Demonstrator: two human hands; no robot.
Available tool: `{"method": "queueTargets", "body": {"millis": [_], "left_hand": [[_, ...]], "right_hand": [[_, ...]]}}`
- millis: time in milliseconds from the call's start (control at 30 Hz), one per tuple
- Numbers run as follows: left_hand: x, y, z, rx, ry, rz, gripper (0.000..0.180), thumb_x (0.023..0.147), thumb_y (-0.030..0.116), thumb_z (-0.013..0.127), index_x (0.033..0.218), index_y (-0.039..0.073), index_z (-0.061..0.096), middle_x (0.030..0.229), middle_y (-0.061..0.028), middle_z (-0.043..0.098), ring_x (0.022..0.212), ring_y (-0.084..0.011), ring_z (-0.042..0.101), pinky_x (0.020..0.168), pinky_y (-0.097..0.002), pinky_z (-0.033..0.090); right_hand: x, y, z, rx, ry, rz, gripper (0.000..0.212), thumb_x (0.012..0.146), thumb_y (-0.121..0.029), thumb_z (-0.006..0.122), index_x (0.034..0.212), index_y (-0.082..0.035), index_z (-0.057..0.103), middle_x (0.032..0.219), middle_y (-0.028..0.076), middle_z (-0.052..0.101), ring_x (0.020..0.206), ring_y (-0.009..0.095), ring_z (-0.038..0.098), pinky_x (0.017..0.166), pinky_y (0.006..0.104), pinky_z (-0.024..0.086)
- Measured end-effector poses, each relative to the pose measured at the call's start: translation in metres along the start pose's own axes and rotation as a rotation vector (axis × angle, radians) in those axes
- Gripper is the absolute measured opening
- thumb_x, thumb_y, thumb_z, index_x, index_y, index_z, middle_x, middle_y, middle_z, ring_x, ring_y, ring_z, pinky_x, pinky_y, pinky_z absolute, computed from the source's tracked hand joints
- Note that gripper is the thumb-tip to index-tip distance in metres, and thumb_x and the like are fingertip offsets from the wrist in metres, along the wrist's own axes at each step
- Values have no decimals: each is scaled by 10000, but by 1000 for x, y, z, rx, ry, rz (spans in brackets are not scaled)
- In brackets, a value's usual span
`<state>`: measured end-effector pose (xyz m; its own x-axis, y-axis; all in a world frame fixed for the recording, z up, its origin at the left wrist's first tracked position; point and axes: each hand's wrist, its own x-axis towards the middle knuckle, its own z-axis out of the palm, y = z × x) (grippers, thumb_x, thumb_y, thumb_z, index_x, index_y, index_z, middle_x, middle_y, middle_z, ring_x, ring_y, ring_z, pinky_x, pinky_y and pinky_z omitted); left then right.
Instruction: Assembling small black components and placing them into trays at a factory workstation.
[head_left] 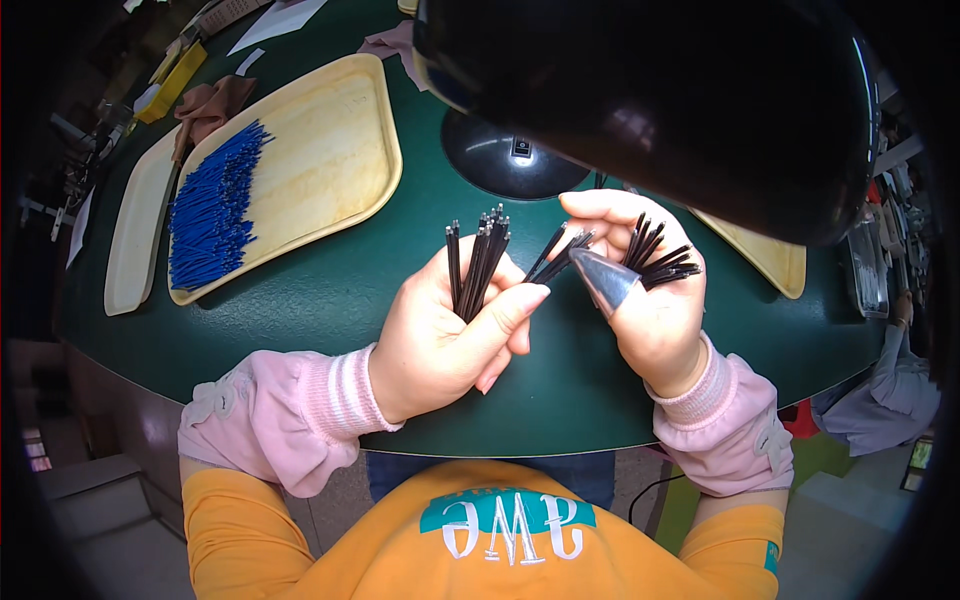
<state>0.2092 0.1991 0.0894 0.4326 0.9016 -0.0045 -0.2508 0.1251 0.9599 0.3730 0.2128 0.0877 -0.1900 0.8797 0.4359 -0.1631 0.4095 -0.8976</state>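
Looking at the head view, the only one: both hands sit mid-frame above a dark green table (330,300), close together but not touching.

Left hand (450,335) is curled shut around a bundle of thin black wire pieces (478,265). Bundle stands roughly upright out of the fist, tips fanned slightly toward the top of the frame. Thumb presses across the front of it.

Right hand (650,300) is also closed. It holds a second, looser fan of black wires (660,262) splaying toward the right, plus a small grey pointed tool (605,280) with its tip aimed at the left hand. A few black wires (560,255) are pinched between the right fingertips, angled toward the left-hand bundle; can't tell if they touch it.

Both wrists wear pink sleeve covers (290,410) over orange sleeves.

Upper left of the frame: cream tray (340,150) with a pile of blue wire pieces (210,205) along its left side. A second cream tray (135,230) lies just beside it, further left, partly under it. Brownish glove or cloth (205,110) at the top end of the trays.

Upper centre to upper right: black lamp head (680,100) blocks much of the view; its round base (510,155) sits on the table behind the hands. Another cream tray (770,260) peeks out at right, mostly hidden by the lamp.
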Motion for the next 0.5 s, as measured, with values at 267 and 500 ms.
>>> {"method": "queueTargets", "body": {"millis": [267, 500], "left_hand": [[0, 0, 0, -14, 25, -24, 74, 823, 52, 487, 815, 24, 419, 552, -38, 501, 352, -43, 416, 324, -165, 320], [0, -2, 0, 18, 22, -15, 82, 831, 71, 484, 813, 24, 419, 556, -39, 503, 356, -40, 415, 326, -165, 318]], "right_hand": [[0, -7, -2, 49, -9, 103, 282, 777, 38, 421, 1057, 58, 444, 847, 74, 553, 696, 71, 496, 610, 174, 395], [0, -8, -2, 99, 31, 133, 272, 793, 11, 387, 1055, 61, 441, 837, 79, 557, 608, 44, 443, 560, 158, 370]]}}
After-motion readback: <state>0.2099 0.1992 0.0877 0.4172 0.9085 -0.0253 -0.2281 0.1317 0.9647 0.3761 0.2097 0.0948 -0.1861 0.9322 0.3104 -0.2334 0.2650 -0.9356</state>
